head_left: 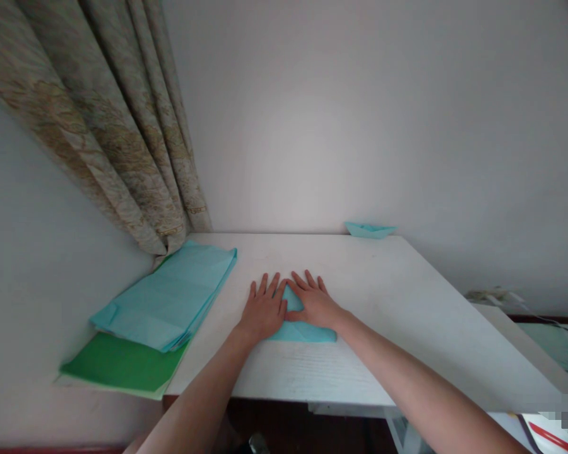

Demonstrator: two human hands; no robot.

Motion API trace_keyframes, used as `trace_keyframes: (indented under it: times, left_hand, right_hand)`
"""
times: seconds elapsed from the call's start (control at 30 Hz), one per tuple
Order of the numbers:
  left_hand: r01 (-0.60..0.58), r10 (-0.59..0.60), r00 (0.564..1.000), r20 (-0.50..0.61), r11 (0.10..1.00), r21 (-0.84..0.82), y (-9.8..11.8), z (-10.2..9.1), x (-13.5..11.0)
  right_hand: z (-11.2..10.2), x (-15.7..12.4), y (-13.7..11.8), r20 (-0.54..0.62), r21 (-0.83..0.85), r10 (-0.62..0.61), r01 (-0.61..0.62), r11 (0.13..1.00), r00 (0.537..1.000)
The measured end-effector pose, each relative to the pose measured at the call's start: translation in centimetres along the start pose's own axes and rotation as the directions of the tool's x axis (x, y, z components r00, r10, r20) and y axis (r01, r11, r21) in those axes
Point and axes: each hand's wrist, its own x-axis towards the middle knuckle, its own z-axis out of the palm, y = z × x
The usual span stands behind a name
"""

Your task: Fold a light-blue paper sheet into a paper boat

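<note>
My left hand (265, 309) and my right hand (315, 302) lie flat on the white table, fingers spread, their edges nearly meeting. Beneath them is a folded sheet of light-blue paper (303, 332), its peak showing between my palms. Both hands press on it without gripping it, and they hide most of its upper part. A small light-blue paper boat (369, 230) sits at the far edge of the table (383, 277), against the wall.
A stack of light-blue paper (170, 297) lies left of my hands, on top of green paper (118, 362). A patterned curtain (108, 139) hangs at the far left corner. Cables and a lower surface show at the right.
</note>
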Motion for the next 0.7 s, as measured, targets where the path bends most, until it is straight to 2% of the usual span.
trace_keyframes:
  times: [0.3, 0.7]
  left_hand:
    - [0.013, -0.013, 1.000, 0.009, 1.000, -0.017, -0.1, 0.0, 0.0]
    - [0.015, -0.015, 1.000, -0.004, 1.000, -0.026, 0.0, 0.0, -0.1]
  right_hand:
    - [0.0, -0.3, -0.2, -0.029, -0.035, 0.013, -0.014, 0.999, 0.999]
    - [-2.9, -3.0, -0.8, 0.096, -0.149, 0.044, -0.029, 0.988, 0.994]
